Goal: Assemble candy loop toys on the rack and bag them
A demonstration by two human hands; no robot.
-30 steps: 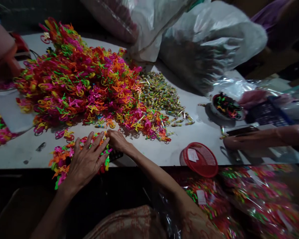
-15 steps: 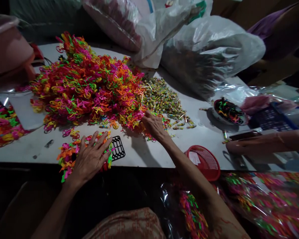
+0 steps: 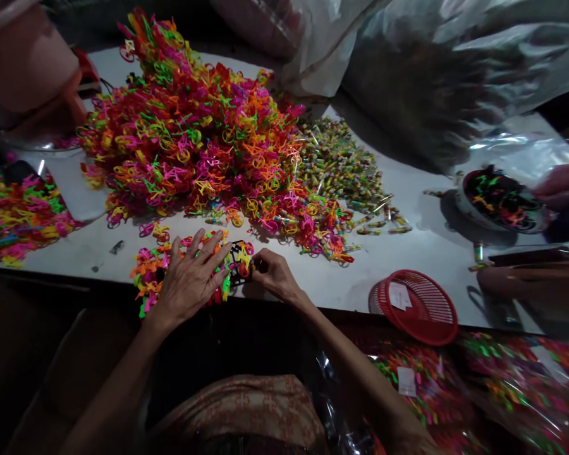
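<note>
My left hand (image 3: 192,278) lies flat with fingers stretched over a batch of small coloured plastic pieces (image 3: 152,272) at the table's front edge. Part of a black plastic grid (image 3: 237,245) shows just right of its fingertips. My right hand (image 3: 275,275) is pinched at the grid's right side, on a small coloured plastic piece (image 3: 244,251) in yellow and pink. Its exact shape is partly hidden by the fingers. Behind both hands rises a large heap of bright plastic pieces (image 3: 199,145), several with ring shapes.
Small patterned tubes (image 3: 346,164) lie right of the heap. A red basket (image 3: 422,303) holding paper slips stands at the front edge. Farther right are a bowl (image 3: 497,199) and another person's hand (image 3: 564,183). Large plastic bags (image 3: 422,88) stand behind.
My right hand has moved from the heap's front edge down and left to the black grid, bringing a coloured piece there. My left hand stays flat. The camera view has shifted.
</note>
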